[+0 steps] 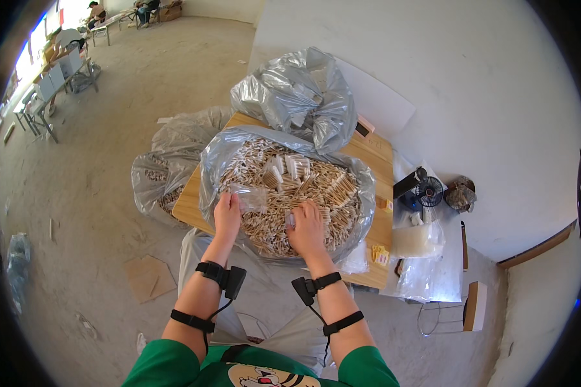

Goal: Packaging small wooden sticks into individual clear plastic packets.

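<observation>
At frame centre, the left hand (227,218) pinches a clear plastic bag (252,199), while the right hand (308,230), grip unclear, should gather cotton swabs (265,227) gently.

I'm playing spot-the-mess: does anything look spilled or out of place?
A cardboard piece lies on the floor, lower left, like dropped litter. The cotton swabs are jumbled, but heaped inside the open bag; none looks clearly spilled.

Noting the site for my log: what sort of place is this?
Probably a simple handwork workshop: a big bag of swabs sits on a wooden table, the left hand holds a clear pouch, and more tables stand across the room.
</observation>
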`<state>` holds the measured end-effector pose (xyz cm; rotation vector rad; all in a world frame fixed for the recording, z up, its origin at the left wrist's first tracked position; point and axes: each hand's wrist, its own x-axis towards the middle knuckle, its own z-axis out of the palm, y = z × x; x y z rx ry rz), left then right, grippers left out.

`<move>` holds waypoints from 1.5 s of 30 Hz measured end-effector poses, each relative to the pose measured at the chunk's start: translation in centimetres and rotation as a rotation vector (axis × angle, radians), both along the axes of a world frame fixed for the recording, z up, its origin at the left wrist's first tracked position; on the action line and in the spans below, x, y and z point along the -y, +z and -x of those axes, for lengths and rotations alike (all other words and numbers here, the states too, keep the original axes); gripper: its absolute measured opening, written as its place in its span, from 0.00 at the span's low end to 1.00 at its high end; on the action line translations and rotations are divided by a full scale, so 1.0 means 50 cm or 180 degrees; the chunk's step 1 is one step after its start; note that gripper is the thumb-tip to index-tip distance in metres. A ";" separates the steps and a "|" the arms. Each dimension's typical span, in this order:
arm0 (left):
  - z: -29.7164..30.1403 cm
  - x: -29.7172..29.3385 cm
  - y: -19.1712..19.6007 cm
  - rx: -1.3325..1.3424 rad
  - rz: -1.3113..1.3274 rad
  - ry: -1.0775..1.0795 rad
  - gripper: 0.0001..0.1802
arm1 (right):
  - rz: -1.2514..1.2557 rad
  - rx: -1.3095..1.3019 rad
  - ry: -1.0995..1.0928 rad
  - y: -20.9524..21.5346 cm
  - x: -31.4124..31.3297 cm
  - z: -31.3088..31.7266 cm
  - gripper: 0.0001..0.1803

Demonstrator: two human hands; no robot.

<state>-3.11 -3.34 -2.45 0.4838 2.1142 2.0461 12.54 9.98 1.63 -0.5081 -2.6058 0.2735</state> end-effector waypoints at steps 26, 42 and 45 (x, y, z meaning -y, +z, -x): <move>-0.048 -0.018 -0.034 0.0584 -0.0386 -0.0611 0.13 | 0.2702 -0.2258 -0.0926 0.013 -0.137 -0.131 0.06; -0.161 -0.095 0.063 0.0687 -0.0096 -0.1518 0.08 | 0.1460 -0.0187 -0.2297 -0.142 -0.371 -0.519 0.12; -0.191 -0.111 0.067 0.0747 0.0144 -0.1652 0.09 | 0.1273 0.0028 -0.2130 -0.147 -0.370 -0.510 0.11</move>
